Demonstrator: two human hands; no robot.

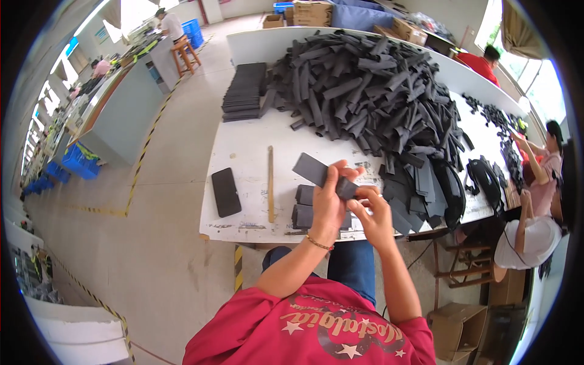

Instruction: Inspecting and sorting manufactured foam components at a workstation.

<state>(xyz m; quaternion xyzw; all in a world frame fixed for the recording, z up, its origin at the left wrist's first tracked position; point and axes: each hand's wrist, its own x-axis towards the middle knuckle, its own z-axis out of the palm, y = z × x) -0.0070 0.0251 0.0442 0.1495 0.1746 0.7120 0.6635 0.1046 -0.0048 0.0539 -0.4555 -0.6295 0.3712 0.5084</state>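
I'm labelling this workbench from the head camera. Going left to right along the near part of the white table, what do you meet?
Flat black pad → thin wooden stick → small stack of dark foam pieces → left hand gripping a dark foam strip → right hand → big heap of dark foam strips.

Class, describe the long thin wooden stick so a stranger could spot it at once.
Start at the white table with its big heap of dark foam strips. Near its front edge, left of the left hand, lies the wooden stick. It is the only pale, slender thing among black pieces.
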